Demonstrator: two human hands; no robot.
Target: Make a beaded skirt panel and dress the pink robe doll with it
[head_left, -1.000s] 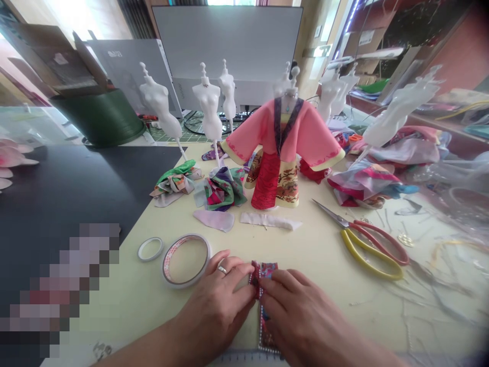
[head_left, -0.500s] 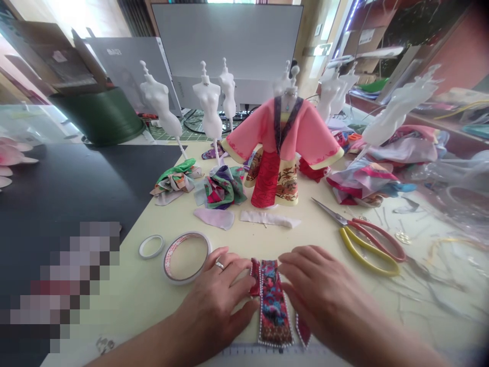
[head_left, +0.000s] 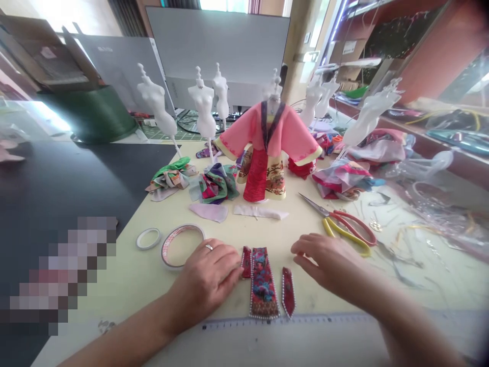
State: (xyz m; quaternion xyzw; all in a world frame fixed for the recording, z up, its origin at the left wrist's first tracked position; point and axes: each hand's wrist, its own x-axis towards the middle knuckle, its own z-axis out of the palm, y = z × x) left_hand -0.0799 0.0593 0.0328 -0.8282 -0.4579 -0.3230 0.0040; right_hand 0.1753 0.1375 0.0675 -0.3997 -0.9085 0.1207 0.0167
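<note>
My left hand, a ring on one finger, lies low on the table with bent fingers. Its fingertips touch the left edge of a narrow red fabric strip trimmed with white beads. Beside that strip lies a wider patterned fabric panel, red and blue with a beaded border. To its right is a small pointed red strip, also beaded and touched by neither hand. My right hand hovers up and right of the pointed strip, thumb apart from the fingers, holding nothing. A ruler runs just below the pieces.
Tape rolls stand left of my left hand. Scissors with red and yellow handles lie beyond my right hand. A pink robe on a small stand, white mannequins and fabric heaps fill the back. Clear plastic lies right.
My right hand has lifted away from the beaded panel to the right, uncovering the pointed strip. My left hand has drawn its fingers closer together at the narrow strip. The view has shifted.
</note>
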